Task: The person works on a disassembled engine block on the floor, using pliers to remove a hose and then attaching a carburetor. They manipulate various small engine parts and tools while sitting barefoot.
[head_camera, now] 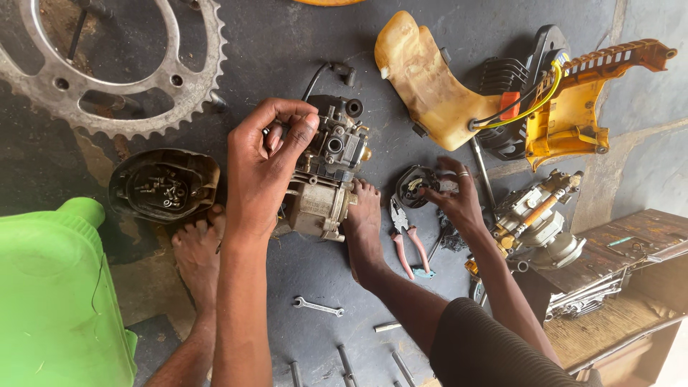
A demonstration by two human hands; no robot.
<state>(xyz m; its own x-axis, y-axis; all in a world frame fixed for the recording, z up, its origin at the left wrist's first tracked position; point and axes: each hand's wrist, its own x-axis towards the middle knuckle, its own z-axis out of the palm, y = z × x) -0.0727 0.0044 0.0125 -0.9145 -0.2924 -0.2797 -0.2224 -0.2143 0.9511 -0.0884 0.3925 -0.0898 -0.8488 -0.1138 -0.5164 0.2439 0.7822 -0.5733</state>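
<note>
1. My left hand (pixel 266 161) was pinched shut, fingertips (pixel 304 123) together on a small part at the top of the small engine (pixel 326 175); what the part was, I could not tell.
2. The small engine stood on the dark floor (pixel 287 43), wedged between my two bare feet.
3. My right hand (pixel 453 193) lay on the floor to the right, fingers closed on a round black part (pixel 414 185).
4. Red-handled pliers (pixel 405 240) lay just beside my right foot.
5. A wrench (pixel 317 307) lay lower down.
6. A large sprocket (pixel 122 64) sat top left, a green jerrycan (pixel 57 294) bottom left.
7. A yellowed fuel tank (pixel 423 79) rested top centre.
</note>
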